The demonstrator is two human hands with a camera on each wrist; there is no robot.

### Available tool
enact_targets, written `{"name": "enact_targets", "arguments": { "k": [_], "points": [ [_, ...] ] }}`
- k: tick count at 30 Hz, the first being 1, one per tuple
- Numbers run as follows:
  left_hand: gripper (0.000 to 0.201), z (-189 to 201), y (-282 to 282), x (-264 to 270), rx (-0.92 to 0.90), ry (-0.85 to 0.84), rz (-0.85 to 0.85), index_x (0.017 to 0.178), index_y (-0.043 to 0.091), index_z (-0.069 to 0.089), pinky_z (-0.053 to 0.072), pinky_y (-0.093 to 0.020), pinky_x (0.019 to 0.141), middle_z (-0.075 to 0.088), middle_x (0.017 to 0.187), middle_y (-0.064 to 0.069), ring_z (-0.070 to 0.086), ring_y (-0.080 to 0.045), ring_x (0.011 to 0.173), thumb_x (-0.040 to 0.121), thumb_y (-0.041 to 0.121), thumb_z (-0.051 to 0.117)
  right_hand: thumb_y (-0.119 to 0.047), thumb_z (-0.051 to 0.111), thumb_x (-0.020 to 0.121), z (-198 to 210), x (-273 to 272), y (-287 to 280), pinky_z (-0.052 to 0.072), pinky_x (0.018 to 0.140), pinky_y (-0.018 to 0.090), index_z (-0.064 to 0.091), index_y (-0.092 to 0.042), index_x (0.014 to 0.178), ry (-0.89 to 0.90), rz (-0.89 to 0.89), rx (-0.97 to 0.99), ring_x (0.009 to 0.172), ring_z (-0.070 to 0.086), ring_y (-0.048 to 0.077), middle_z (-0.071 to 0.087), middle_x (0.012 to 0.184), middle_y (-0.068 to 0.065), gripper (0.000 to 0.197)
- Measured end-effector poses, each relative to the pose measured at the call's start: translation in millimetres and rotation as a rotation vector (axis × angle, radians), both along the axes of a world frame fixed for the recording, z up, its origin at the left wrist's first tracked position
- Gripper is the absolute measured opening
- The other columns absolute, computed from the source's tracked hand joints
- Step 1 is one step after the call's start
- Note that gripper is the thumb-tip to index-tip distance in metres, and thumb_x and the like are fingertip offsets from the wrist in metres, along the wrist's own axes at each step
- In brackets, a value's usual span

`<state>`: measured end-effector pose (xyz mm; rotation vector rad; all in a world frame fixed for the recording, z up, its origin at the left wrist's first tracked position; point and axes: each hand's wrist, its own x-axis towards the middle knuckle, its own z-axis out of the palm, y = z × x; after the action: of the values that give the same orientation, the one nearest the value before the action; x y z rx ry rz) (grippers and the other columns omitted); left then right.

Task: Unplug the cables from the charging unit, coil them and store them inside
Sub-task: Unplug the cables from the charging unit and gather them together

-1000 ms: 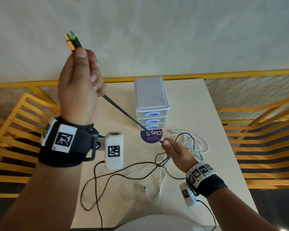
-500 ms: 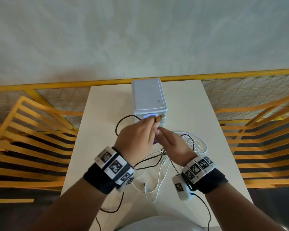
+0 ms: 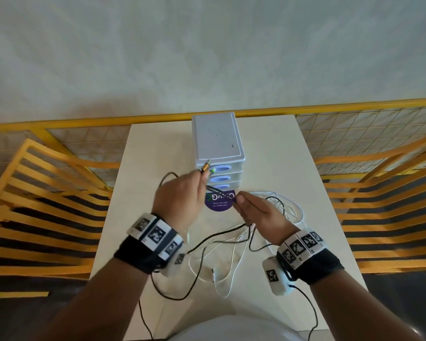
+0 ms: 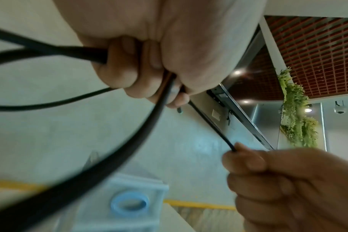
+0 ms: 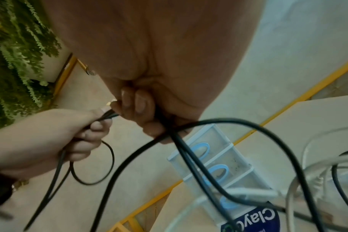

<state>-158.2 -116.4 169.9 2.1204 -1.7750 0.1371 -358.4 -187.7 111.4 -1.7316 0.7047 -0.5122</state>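
My left hand point(image 3: 182, 195) grips a black cable point(image 3: 221, 233) near its gold plug point(image 3: 205, 166), which sticks up in front of the white three-drawer unit point(image 3: 218, 143). A loop of the cable hangs from this fist point(image 4: 141, 66). My right hand point(image 3: 258, 212) pinches the same black cable point(image 4: 213, 125) a short way along, just right of the left hand. In the right wrist view the cable point(image 5: 189, 157) trails down from my curled fingers point(image 5: 141, 106). White cables point(image 3: 290, 212) lie tangled on the table.
The unit's drawers with blue handles point(image 3: 223, 168) are closed. A purple round sticker point(image 3: 219, 201) lies on the white table point(image 3: 305, 168) in front of it. Yellow railings point(image 3: 379, 183) flank the table on both sides. A white plug point(image 3: 213, 273) lies near the front.
My left hand came down from high at the left with the gold plug to meet the right hand before the drawers. A loop of black cable now hangs from it.
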Motion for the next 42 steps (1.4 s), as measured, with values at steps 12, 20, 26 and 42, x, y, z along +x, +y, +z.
{"name": "enact_targets", "arguments": {
  "k": [12,20,26,42],
  "points": [
    [0.042,78,-7,53,-0.231,0.321,0.174,0.090,0.009,0.066,0.028,-0.033,0.062,0.061,0.075,-0.005,0.051,-0.025,0.072,0.110,0.030,0.035,-0.025,0.033,0.111,-32,-6,-1,0.034,0.066,0.021,0.044,-0.047,0.080,0.080,-0.057,-0.182,0.064,0.041,0.003,0.047,0.069,-0.022,0.039],
    [0.042,96,3,61,-0.465,0.774,0.228,0.071,0.039,0.060,0.039,-0.043,0.060,0.051,0.058,0.008,0.046,-0.018,0.056,0.101,0.057,0.037,-0.046,0.026,0.104,-65,-5,-7,0.046,0.071,0.036,0.047,-0.032,0.080,0.205,-0.088,-0.275,0.067,0.055,0.014,0.060,0.072,-0.002,0.035],
    [0.042,99,8,53,-0.559,1.114,0.258,0.066,0.032,0.061,0.028,-0.024,0.045,0.043,0.054,0.011,0.037,-0.008,0.044,0.098,0.055,0.049,-0.051,0.022,0.100,-83,0,-16,0.045,0.082,0.034,0.056,-0.021,0.094,0.293,-0.059,-0.329,0.084,0.060,0.022,0.066,0.087,0.000,0.046],
    [0.042,79,10,20,-0.359,0.509,0.129,0.084,0.012,0.057,0.041,-0.042,0.064,0.058,0.068,0.000,0.054,-0.018,0.065,0.109,0.036,0.034,-0.020,0.076,0.079,-17,0,-7,0.046,0.102,0.025,0.064,-0.040,0.115,0.088,0.102,-0.200,0.117,0.061,0.003,0.067,0.121,-0.019,0.043]
  ]
}}
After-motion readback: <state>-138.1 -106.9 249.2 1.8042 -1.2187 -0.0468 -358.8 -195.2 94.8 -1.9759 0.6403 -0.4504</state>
